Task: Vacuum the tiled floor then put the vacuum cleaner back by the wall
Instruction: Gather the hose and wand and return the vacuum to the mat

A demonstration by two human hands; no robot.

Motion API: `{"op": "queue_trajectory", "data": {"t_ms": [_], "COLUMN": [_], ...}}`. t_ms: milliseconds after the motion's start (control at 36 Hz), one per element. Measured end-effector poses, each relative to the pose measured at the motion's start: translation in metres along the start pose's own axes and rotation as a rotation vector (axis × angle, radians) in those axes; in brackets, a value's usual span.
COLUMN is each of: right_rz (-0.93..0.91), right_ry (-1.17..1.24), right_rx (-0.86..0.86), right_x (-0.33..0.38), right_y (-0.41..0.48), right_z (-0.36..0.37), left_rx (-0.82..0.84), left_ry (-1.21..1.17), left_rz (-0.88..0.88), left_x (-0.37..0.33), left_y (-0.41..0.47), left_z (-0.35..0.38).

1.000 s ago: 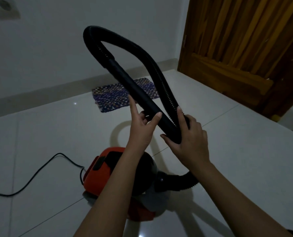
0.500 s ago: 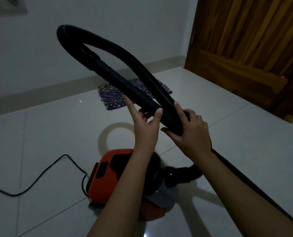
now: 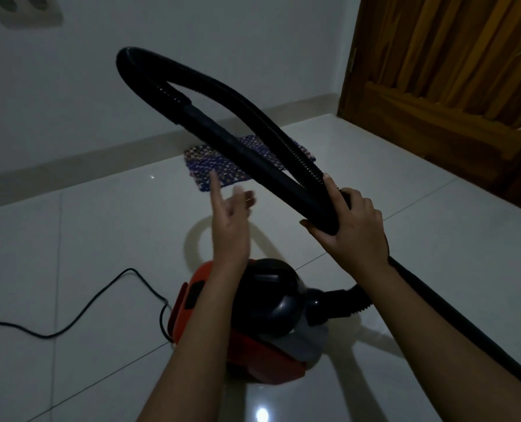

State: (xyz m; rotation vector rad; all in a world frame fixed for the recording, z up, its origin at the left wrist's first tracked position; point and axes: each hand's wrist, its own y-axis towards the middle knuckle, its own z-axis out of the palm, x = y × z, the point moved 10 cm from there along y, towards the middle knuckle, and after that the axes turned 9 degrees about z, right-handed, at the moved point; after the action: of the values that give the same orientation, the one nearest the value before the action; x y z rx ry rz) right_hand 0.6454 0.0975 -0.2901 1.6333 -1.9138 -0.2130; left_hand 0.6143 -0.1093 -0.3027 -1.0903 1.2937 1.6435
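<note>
Right hand (image 3: 353, 229) is seen closed round the lower end of the rigid black tube (image 3: 237, 144), thumb beneath and fingers curled over the top, so that tube and ribbed hose (image 3: 253, 108) are gathered at one point and the hose is raised in a tall loop in front of the wall (image 3: 192, 41). Left hand (image 3: 230, 217) is held just beside the tube but apart from it – fingers straight and spread, blurred, nothing gripped. Both forearms are stretched forward and upward from the bottom edge. The vacuum cleaner (image 3: 253, 303), orange and black, is set on the tiled floor (image 3: 435, 269) below the hands, well apart from the wall, with its hose joined at the right side and its power cord (image 3: 85, 312) trailed across the tiles and out at the left edge. A dark length is also seen running from under the right hand to the lower right corner; whether it is tube or hose cannot be told. No suction end is shown on the tiles, so no sweeping is judged to be in hand at this moment – whether the floor is already cleaned cannot be read from the view. The return to the wall is judged not yet done: the machine would have to be carried or pulled over, and the cord dealt with. A patterned mat (image 3: 210, 170) is laid by the skirting, and a wooden door (image 3: 450, 71) is seen at the right.
</note>
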Motion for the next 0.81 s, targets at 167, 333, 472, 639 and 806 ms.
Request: {"op": "queue_trajectory", "data": {"t_ms": [167,333,472,639,806], "right_rz": [0.012,0.018,0.023,0.026,0.032], "right_ry": [-0.017,-0.012,-0.018,-0.006,-0.009], "right_rx": [-0.014,-0.019,-0.012,-0.02,-0.015], "right_x": [-0.001,-0.003,-0.005,-0.005,-0.006], "right_y": [0.0,0.001,0.004,0.005,0.008], "right_z": [0.002,0.005,0.009,0.011,0.013], "left_rx": [-0.12,0.091,0.14,0.13,0.079], "left_ry": [0.438,0.637,0.578,0.4,0.364], "left_rz": [-0.201,-0.361,-0.457,-0.563,-0.593], "left_x": [0.069,0.129,0.143,0.152,0.158], "left_y": [-0.032,-0.074,-0.074,-0.075,-0.073], "left_z": [-0.104,-0.134,-0.135,-0.137,-0.142]}}
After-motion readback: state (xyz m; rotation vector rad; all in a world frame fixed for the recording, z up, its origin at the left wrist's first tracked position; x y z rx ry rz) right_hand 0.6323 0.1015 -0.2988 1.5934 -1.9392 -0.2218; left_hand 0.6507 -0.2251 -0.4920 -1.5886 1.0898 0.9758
